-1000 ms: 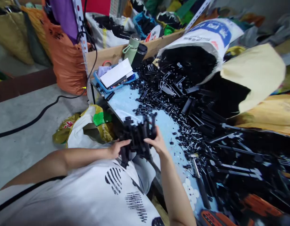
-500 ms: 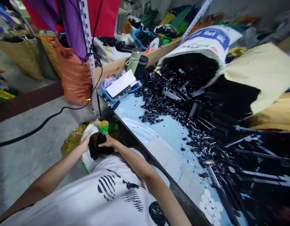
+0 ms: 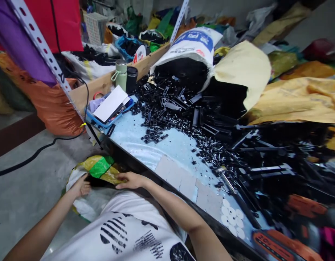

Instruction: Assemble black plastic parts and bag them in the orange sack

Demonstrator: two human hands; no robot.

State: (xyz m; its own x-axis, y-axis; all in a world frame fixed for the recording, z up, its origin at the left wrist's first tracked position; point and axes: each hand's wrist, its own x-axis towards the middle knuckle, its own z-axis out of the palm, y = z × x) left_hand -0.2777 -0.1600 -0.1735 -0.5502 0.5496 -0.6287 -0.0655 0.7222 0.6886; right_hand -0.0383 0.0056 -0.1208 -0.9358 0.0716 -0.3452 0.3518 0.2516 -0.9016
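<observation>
A yellow, green and white woven sack [image 3: 98, 165] sits on the floor beside the bench, its mouth facing up with dark contents inside. My left hand [image 3: 80, 186] is at the left of that mouth, fingers curled round the sack's white edge. On the other side my right hand [image 3: 130, 180] grips the yellow rim between thumb and fingers. How deep the dark contents go is hidden by the folded rim.
Black metal parts [image 3: 180, 119] are heaped across the blue bench top [image 3: 126, 130], spilling from a white sack [image 3: 193, 47]. A hammer [image 3: 228, 183], white discs [image 3: 232, 217] and an orange power tool [image 3: 281, 244] lie rightward. A blue tray [image 3: 102, 123] and green bottle [image 3: 121, 74] stand behind.
Both hands have moved from the black parts inside the sack to its rim and are farther apart. The sack's mouth has folded narrower. My view has swung right, bringing the orange tool in.
</observation>
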